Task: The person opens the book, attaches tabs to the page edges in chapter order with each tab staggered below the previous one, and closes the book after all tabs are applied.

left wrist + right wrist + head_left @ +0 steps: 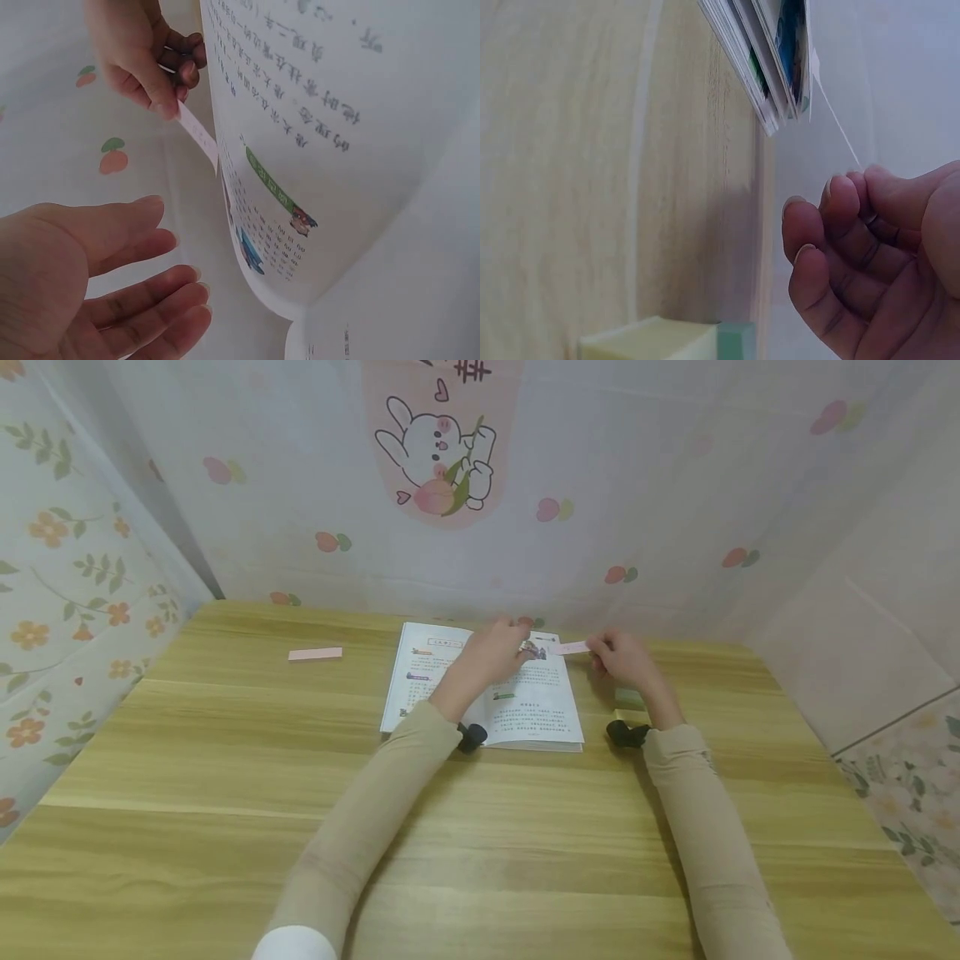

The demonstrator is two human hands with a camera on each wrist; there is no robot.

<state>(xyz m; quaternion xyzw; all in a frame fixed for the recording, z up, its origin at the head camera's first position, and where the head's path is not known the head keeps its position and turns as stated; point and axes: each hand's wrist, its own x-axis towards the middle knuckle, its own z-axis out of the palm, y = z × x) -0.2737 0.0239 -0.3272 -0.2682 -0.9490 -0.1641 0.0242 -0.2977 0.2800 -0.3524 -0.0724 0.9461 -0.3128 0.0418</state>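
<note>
Pinching the pink paper strip (574,647) by its outer end, your right hand (626,660) apparently leaves the inner end free at the open book's (536,718) upper right edge, while your left hand (487,657), loose-fingered and empty, hovers over the pages.

Pale strip (839,122) in right grip (877,247)

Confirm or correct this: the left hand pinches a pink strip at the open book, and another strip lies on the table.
Wrong side: the head view shows the right hand pinching the pink strip at the open book. The other strip does lie on the table.
</note>
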